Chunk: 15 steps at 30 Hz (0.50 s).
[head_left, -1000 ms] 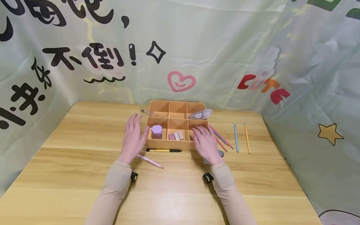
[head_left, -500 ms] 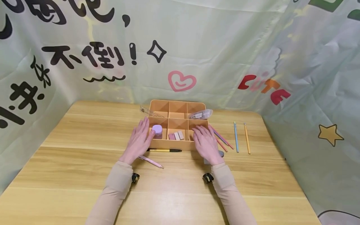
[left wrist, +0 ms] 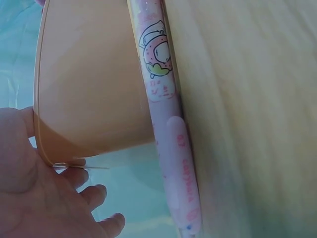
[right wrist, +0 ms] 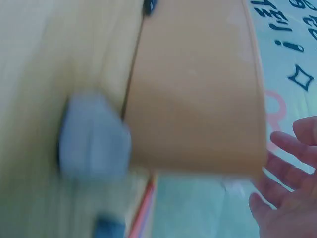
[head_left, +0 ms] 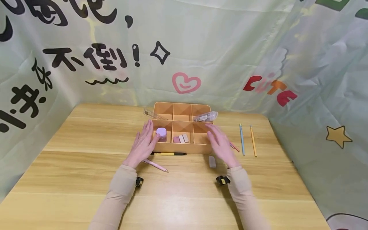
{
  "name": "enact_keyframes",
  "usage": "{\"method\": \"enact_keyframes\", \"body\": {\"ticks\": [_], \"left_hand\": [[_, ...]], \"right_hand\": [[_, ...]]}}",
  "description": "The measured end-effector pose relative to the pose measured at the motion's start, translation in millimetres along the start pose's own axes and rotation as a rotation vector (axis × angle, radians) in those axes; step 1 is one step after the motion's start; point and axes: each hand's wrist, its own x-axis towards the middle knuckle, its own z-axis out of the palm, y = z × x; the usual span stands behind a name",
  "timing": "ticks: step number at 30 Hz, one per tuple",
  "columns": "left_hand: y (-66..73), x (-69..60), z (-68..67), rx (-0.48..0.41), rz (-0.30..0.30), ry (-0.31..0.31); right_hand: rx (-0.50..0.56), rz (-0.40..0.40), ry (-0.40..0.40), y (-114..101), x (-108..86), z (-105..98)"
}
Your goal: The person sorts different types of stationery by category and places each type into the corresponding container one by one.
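Note:
An orange desk organizer (head_left: 184, 148) with several compartments stands near the table's back. My left hand (head_left: 142, 145) holds its left wall, thumb over the rim beside a purple-lidded jar (head_left: 161, 132) and fingers along the outside. In the left wrist view a pink pen (left wrist: 171, 124) lies close by the organizer's front. My right hand (head_left: 221, 145) is at the organizer's right front corner, fingers loosely extended and holding nothing. Below it lies a pale grey block (head_left: 212, 161), blurred in the right wrist view. Small pink and white blocks (head_left: 181, 138) sit in the front middle compartment.
A yellow-and-black pen (head_left: 169, 153) lies along the organizer's front. To the right are a blue pencil (head_left: 242, 139), a yellow pencil (head_left: 253, 141) and red pencils (head_left: 235, 147) partly behind my hand. Clear packages (head_left: 205, 116) stick out at the back. Printed cloth surrounds the table.
My left hand has moved right onto the organizer's left wall. My right hand has lifted out of the front right compartment and shifted right, uncovering the pale block and hiding most of the red pencils.

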Motion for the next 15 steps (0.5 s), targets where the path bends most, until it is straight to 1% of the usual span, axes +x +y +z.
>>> {"method": "enact_keyframes", "body": {"ticks": [1, 2, 4, 5, 7, 8, 10, 12, 14, 15], "left_hand": [[0.0, 0.0, 0.0, 0.000, -0.001, 0.001], [0.1, 0.1, -0.2, -0.002, -0.003, 0.002], [0.5, 0.2, -0.7, -0.008, -0.004, 0.003], [0.6, 0.3, -0.9, -0.009, -0.003, 0.004], [1.0, 0.1, -1.3, -0.014, -0.003, 0.005], [1.1, 0.0, -1.5, -0.017, -0.003, 0.005], [1.0, -0.4, -1.5, -0.020, -0.001, 0.005], [0.4, -0.7, -1.2, -0.022, 0.000, 0.006], [-0.2, -0.7, -0.6, -0.024, 0.001, 0.004], [-0.6, -0.7, -0.3, -0.025, 0.001, 0.003]], "right_hand": [[0.028, 0.008, 0.018, 1.8, -1.4, -6.9], [0.032, 0.016, 0.038, 4.0, -3.2, -13.7], [0.014, 0.036, 0.064, 10.6, -7.5, -27.6], [-0.003, 0.049, 0.060, 14.4, -10.0, -34.6], [-0.066, 0.083, 0.011, 20.9, -15.2, -48.4], [-0.104, 0.080, -0.022, 24.3, -17.8, -54.1], [-0.142, 0.070, -0.113, 30.3, -22.7, -62.9], [-0.168, 0.055, -0.203, 33.9, -27.6, -68.0], [-0.196, 0.028, -0.263, 36.7, -32.4, -69.2], [-0.208, 0.028, -0.294, 37.6, -34.7, -69.0]]}}
